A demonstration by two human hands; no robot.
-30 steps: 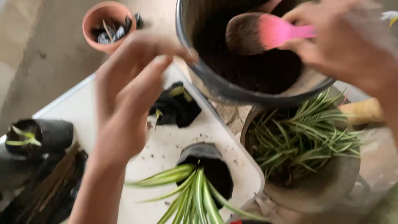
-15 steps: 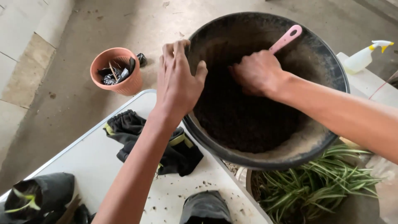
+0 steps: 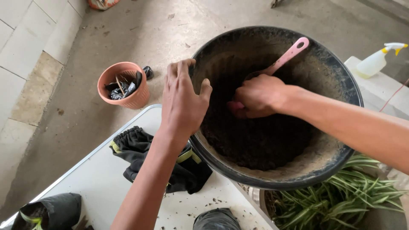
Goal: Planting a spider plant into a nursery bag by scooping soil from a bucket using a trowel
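A big black basin (image 3: 341, 68) holds dark soil (image 3: 264, 140) and rests partly on the white table (image 3: 85, 179). My left hand (image 3: 183, 102) grips the basin's near left rim, fingers over the edge. My right hand (image 3: 257, 96) is inside the basin, closed on a pink scoop (image 3: 289, 55) whose handle points up to the far right; the scoop's blade is pushed into the soil and mostly hidden by my hand.
A terracotta pot (image 3: 123, 85) with black scraps stands on the concrete floor. A black cloth with yellow trim (image 3: 140, 149) lies on the table. Black grow bags (image 3: 51, 211) sit at the near edge. Striped green plants (image 3: 341, 200) lie lower right; a spray bottle (image 3: 377, 59) is at right.
The view has shifted up from the table plants to the basin. My left hand has come to rest on the basin's rim. My right hand has pushed the pink scoop down into the soil.
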